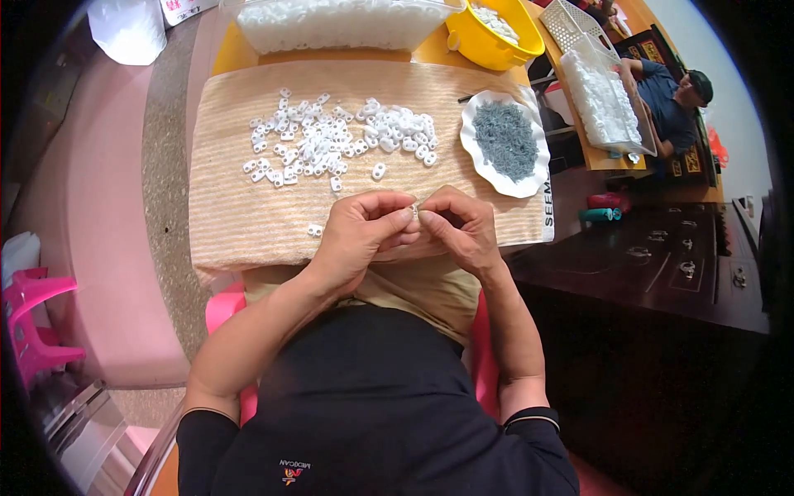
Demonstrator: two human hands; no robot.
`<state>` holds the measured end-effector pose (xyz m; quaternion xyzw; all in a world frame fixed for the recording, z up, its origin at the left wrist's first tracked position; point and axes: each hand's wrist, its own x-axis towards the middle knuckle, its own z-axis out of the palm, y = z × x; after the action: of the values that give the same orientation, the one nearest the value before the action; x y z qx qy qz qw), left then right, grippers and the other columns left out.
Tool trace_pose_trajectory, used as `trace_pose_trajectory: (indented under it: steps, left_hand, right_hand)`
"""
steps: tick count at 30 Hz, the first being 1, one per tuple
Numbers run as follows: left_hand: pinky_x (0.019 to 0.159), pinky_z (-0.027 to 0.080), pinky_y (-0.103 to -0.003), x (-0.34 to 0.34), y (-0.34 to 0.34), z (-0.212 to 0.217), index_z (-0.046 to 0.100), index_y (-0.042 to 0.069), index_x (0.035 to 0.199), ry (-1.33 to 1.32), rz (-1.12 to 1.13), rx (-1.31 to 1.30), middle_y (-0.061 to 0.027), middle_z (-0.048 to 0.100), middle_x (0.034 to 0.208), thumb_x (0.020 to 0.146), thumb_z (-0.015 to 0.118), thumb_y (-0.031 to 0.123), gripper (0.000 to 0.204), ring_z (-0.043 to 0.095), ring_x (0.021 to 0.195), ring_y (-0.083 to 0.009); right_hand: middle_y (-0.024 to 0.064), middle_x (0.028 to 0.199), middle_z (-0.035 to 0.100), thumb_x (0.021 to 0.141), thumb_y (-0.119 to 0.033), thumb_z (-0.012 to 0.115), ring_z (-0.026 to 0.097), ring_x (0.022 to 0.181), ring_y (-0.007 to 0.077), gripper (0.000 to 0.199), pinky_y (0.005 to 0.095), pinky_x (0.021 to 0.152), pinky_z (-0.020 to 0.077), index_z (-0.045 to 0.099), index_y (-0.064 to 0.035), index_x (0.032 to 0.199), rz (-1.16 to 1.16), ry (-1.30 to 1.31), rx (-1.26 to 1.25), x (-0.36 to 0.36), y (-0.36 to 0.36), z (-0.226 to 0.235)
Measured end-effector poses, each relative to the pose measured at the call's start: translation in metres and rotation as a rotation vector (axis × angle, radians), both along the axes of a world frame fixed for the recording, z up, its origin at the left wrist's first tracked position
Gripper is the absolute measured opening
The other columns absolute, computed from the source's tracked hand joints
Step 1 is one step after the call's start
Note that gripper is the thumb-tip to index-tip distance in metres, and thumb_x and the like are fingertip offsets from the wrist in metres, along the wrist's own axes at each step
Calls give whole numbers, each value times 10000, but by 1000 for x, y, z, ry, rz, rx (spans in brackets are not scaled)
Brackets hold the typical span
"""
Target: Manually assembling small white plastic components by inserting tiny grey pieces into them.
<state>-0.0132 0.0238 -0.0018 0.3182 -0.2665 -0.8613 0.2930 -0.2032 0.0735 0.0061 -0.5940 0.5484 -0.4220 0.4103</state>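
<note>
- Our left hand pinches a small white part between thumb and fingers, above the cloth near its front edge.
- Our right hand is clamped on the same part, fingertips close to the left's.
- Beyond them, we see white pieces heaped loosely on the cloth.
- To their right, a white plate holds grey bits.
</note>
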Motion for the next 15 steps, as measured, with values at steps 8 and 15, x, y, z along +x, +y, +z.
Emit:
trace_pose_trajectory:
  steps: [8,15]
  left_hand:
    - [736,567,-232,-2,1,0,606,-41,1076,7,4,5,-83,665,925,911,618,57,192,656,799,-112]
    - [732,565,-232,-2,2,-1,609,-38,1070,3,1,-10,-82,669,912,910,619,54,185,658,801,-110]
  right_hand:
    - [70,829,643,864,-17,636,583,737,108,64,230,650,448,664,39,880,21,17,-56,-3,-1,-2]
    - [68,835,635,870,-28,643,572,691,93,69,219,599,443,664,37,877,43,10,-53,-4,0,-3]
